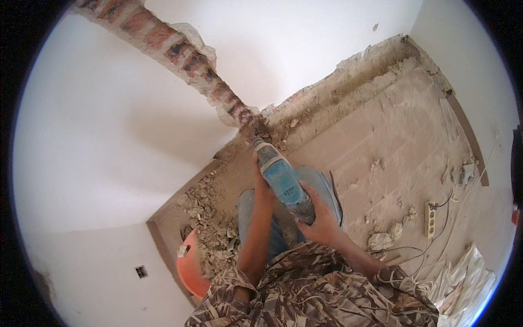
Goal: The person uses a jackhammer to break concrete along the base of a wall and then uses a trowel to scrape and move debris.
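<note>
A dusty blue and dark grey rotary hammer (283, 182) points forward into the corner at the foot of the walls. My left hand (262, 177) is closed around the left side of its front body. At the back end, my right hand (322, 220) grips its rear handle. The tool's tip meets the broken masonry (255, 128), where a chiselled channel (185, 57) with bare red brick comes down to the floor. Dust and the tool's nose hide the exact contact point. My bent knees in blue trousers flank the tool.
Rubble (210, 229) is heaped at the left beside an orange plastic container (190, 267). A stripped trench (338, 95) follows the far wall's base. To the right lie a power strip (430, 219) with cables, plaster chunks (381, 240) and a crumpled white sack (466, 283).
</note>
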`<state>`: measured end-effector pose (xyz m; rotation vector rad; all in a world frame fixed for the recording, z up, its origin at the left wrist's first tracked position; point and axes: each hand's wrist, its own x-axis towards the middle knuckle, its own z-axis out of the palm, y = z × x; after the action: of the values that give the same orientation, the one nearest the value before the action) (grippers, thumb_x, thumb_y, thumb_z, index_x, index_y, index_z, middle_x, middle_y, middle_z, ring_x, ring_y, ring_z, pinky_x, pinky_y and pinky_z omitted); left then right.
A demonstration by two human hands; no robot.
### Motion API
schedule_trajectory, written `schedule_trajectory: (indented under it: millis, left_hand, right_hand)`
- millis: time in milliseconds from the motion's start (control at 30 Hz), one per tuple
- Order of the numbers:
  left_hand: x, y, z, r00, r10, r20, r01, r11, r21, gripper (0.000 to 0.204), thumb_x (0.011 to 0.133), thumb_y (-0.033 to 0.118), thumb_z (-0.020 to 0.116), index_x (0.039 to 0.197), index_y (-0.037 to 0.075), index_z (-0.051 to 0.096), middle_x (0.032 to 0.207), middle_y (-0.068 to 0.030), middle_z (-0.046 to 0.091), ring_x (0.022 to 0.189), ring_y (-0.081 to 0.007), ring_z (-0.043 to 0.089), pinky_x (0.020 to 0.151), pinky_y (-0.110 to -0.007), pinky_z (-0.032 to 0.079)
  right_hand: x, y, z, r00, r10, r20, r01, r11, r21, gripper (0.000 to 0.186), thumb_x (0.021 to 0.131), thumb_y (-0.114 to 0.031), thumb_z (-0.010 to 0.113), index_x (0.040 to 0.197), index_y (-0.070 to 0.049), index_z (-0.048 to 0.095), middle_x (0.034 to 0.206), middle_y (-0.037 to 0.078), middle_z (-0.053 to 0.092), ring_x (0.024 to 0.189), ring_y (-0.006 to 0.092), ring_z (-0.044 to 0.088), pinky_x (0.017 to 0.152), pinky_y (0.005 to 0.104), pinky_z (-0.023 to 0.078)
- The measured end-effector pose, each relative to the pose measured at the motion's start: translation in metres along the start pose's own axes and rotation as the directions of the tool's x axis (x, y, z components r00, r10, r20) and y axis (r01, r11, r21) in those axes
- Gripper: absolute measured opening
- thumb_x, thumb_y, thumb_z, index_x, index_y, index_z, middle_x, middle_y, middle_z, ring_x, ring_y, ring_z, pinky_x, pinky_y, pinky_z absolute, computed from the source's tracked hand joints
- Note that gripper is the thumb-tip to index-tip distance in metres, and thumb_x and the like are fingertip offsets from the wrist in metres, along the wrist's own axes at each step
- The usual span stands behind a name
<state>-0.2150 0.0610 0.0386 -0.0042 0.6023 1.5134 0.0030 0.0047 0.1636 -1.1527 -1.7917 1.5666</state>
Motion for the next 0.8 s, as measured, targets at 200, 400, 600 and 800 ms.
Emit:
schedule_trajectory:
  millis: [200,400,600,800]
  left_hand:
    - [-0.005,0.019,-0.028,0.993,-0.117,0.014,0.117,0.968,-0.222,0.065,0.086,0.062,0.060,0.119,0.007,0.056,0.109,-0.0135,0.063,0.093,-0.0265,0.066,0.077,-0.042,0.058]
    - [-0.017,0.027,-0.033,0.981,-0.174,-0.083,0.104,0.839,-0.535,0.074,0.080,0.061,0.070,0.126,0.007,0.049,0.123,-0.0154,0.055,0.104,-0.0272,0.061,0.084,-0.042,0.057]
    - [-0.017,0.051,-0.055,0.985,-0.148,-0.085,0.060,0.769,-0.636,0.069,0.083,0.052,0.071,0.128,0.006,0.046,0.123,-0.0161,0.054,0.111,-0.0287,0.058,0.089,-0.043,0.056]
    - [-0.001,0.086,-0.040,0.937,-0.318,-0.144,0.107,0.654,-0.749,0.069,0.085,0.048,0.070,0.133,0.005,0.044,0.125,-0.0169,0.054,0.117,-0.0285,0.054,0.100,-0.042,0.050]
  right_hand:
    - [0.006,0.012,0.045,0.999,-0.035,-0.011,0.035,0.998,0.050,0.088,0.075,-0.009,0.068,0.152,-0.015,0.027,0.126,0.029,0.058,0.113,0.0465,0.058,0.092,0.0461,0.050]
    - [0.006,0.021,0.074,0.993,-0.090,0.072,0.100,0.984,-0.145,0.093,0.075,-0.014,0.070,0.154,-0.019,0.021,0.116,0.026,0.061,0.102,0.0435,0.063,0.084,0.0492,0.054]
    - [0.020,-0.005,0.102,0.992,-0.063,0.107,0.082,0.981,-0.179,0.092,0.077,-0.016,0.070,0.154,-0.018,0.020,0.108,0.026,0.062,0.094,0.0448,0.064,0.079,0.0512,0.053]
    - [0.047,-0.053,0.098,0.993,-0.098,0.064,0.111,0.967,-0.230,0.094,0.080,-0.024,0.070,0.155,-0.018,0.013,0.099,0.030,0.062,0.086,0.0483,0.064,0.077,0.0549,0.053]
